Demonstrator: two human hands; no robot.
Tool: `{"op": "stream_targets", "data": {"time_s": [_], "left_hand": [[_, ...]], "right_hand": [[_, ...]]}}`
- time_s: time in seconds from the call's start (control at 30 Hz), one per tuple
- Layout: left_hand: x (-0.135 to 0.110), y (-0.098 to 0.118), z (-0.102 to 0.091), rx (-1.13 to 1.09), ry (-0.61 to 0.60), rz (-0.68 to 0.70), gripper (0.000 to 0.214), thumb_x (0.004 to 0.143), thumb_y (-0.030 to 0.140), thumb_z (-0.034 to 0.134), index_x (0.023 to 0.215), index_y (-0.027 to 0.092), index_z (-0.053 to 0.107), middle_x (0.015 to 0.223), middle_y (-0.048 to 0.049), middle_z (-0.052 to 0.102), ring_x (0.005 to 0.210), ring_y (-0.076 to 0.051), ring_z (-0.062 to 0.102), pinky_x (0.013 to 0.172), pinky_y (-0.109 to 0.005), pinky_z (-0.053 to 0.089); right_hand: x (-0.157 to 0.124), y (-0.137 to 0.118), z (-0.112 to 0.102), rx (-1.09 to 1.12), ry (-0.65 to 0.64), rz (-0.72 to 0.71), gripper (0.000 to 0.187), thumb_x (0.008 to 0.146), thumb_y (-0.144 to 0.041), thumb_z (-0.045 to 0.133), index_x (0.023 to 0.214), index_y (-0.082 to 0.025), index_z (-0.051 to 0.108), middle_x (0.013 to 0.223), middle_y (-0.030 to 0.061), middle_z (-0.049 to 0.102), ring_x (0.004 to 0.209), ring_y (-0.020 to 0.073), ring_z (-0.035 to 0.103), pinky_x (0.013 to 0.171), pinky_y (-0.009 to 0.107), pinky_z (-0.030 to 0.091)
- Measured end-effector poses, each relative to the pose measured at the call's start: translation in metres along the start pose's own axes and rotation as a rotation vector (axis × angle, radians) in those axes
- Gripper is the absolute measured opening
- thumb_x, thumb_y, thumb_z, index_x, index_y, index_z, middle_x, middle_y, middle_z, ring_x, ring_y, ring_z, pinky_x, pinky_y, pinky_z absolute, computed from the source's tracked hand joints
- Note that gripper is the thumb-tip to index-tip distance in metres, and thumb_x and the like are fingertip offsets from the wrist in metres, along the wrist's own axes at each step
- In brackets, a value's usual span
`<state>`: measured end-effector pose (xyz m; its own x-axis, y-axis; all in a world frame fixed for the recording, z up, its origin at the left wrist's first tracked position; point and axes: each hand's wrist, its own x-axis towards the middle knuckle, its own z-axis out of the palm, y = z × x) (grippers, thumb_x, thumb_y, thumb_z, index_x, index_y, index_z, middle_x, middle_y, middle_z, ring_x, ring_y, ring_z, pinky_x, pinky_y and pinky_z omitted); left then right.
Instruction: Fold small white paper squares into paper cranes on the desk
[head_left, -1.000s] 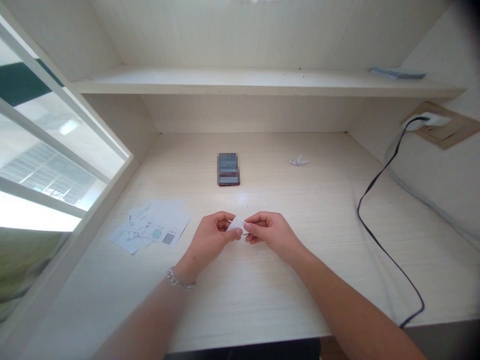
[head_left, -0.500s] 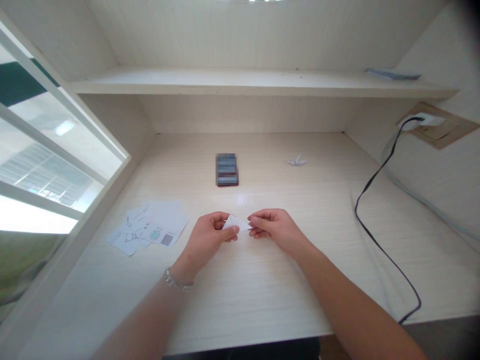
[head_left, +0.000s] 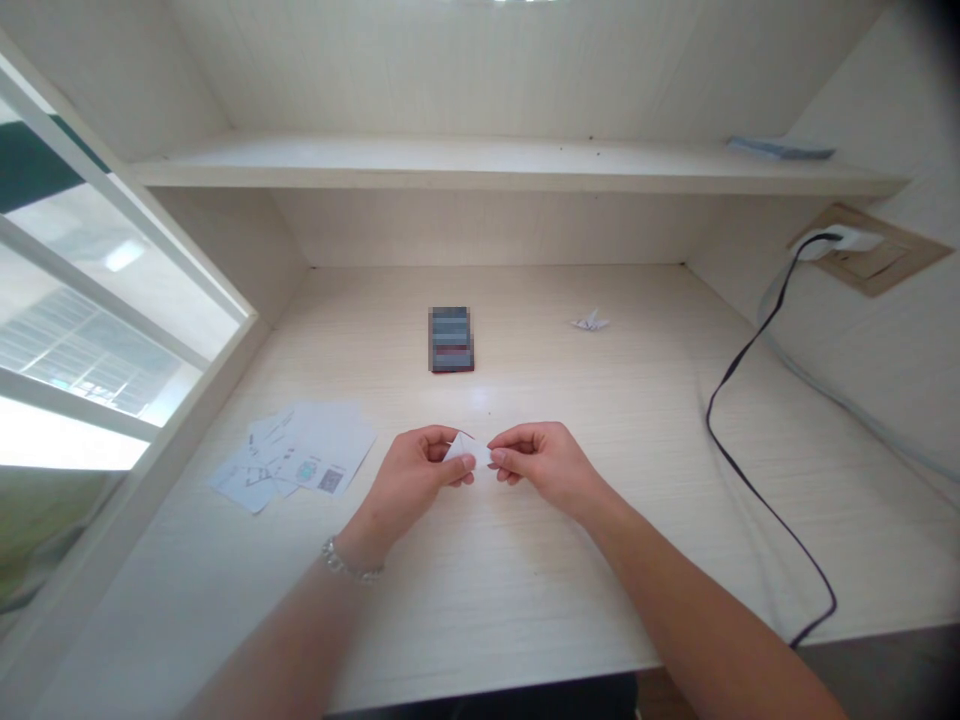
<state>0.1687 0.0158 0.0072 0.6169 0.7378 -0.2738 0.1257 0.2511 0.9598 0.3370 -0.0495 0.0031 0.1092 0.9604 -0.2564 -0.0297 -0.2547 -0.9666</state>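
A small folded piece of white paper (head_left: 467,451) is held up above the desk between my hands. My left hand (head_left: 416,472) pinches it, with the fingers covering much of the paper. Its right tip meets the fingertips of my right hand (head_left: 534,464), which also grips it. A silver chain bracelet (head_left: 349,563) circles my left wrist. Both forearms reach in from the bottom of the view.
Loose printed papers (head_left: 300,456) lie left of my hands on the pale wooden desk (head_left: 480,610). Farther back are a blurred phone (head_left: 451,340) and a small white origami bird (head_left: 589,321). A black cable (head_left: 739,437) runs right from a wall socket (head_left: 836,242). A shelf (head_left: 517,165) overhangs.
My hands have come closer together than half a second ago, and less of the paper shows between them. The whole view has drifted slightly left.
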Motion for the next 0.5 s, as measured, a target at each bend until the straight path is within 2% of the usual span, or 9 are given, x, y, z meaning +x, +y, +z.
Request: {"op": "stream_targets", "data": {"time_s": [0.5], "left_hand": [[0.0002,0.005,0.0016,-0.065,-0.008,-0.054,0.026,0.07,0.025,0.065,0.091,0.012,0.064,0.077,-0.0067,0.067,0.064,-0.013,0.061,0.062,-0.026,0.047]], "right_hand": [[-0.0005,-0.0044,0.001,-0.022,0.02,0.007,0.021,0.067,-0.029,0.067,0.079,-0.011,0.068,0.058,0.0026,0.064,0.053,0.0108,0.058,0.054,0.025,0.049]]}}
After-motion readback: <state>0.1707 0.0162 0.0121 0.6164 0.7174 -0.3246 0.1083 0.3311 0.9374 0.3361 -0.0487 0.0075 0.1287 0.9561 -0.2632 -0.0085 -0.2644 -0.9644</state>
